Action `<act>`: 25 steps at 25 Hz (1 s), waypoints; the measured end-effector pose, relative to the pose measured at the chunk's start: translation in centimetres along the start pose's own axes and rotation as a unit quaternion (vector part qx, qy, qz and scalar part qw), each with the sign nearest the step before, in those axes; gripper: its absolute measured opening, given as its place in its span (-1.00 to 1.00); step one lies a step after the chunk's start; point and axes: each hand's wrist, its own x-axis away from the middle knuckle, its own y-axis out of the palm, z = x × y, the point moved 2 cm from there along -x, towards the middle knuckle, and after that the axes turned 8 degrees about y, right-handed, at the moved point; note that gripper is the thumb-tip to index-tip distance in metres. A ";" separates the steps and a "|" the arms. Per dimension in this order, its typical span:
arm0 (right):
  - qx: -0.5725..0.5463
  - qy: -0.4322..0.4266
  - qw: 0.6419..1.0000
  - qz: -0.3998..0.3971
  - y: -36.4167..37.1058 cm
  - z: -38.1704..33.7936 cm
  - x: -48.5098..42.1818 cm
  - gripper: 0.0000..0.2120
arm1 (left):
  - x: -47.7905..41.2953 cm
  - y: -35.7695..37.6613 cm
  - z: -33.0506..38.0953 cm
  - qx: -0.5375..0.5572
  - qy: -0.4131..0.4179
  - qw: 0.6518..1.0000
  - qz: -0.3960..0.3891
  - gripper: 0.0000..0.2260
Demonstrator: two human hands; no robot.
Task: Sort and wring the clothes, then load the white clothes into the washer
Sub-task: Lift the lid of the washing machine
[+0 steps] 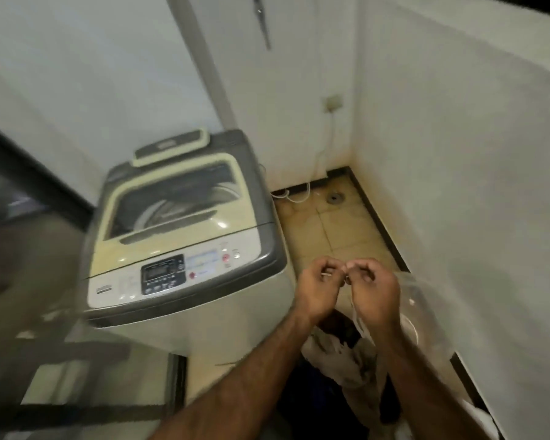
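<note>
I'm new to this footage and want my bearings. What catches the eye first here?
The left hand and right hand meet at centre right, fingers curled, apparently pinching the top of a clear plastic bag. To their left stands a top-loading washer with its lid closed. Below the hands lies a heap of clothes.

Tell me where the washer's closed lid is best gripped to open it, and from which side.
Grip the recessed handle slot at the lid's front edge, coming from the control panel side, fingers hooked under. The lid seems hinged at the rear, so it likely lifts back.
</note>
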 end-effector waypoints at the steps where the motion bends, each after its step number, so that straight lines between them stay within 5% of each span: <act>1: 0.012 -0.029 0.999 -0.032 1.2 -1.7 0.8 -0.94 | 0.3 -2.3 0.9 -0.012 0.015 1.000 0.022 -0.93; 5: 0.079 -0.122 0.979 -0.141 7.1 -7.3 3.0 -0.97 | 1.4 -12.0 2.9 -0.082 0.070 0.989 0.099 -0.91; 13: 0.283 -0.231 0.900 -0.238 23.0 -14.0 6.0 -0.89 | 1.1 -32.1 1.0 -0.299 0.024 0.934 0.195 -0.95; 17: 0.408 -0.332 0.825 -0.207 29.3 -16.0 5.4 -0.74 | -1.6 -37.3 0.1 -0.444 0.052 0.880 0.158 -0.84; 22: 0.553 -0.365 0.724 -0.192 34.3 -16.2 3.2 -0.55 | -5.2 -40.4 -1.9 -0.482 0.066 0.872 0.058 -0.64; 25: 0.564 -0.376 0.711 -0.186 35.5 -16.8 2.2 -0.76 | -6.5 -41.3 -2.4 -0.488 0.050 0.872 0.010 -0.66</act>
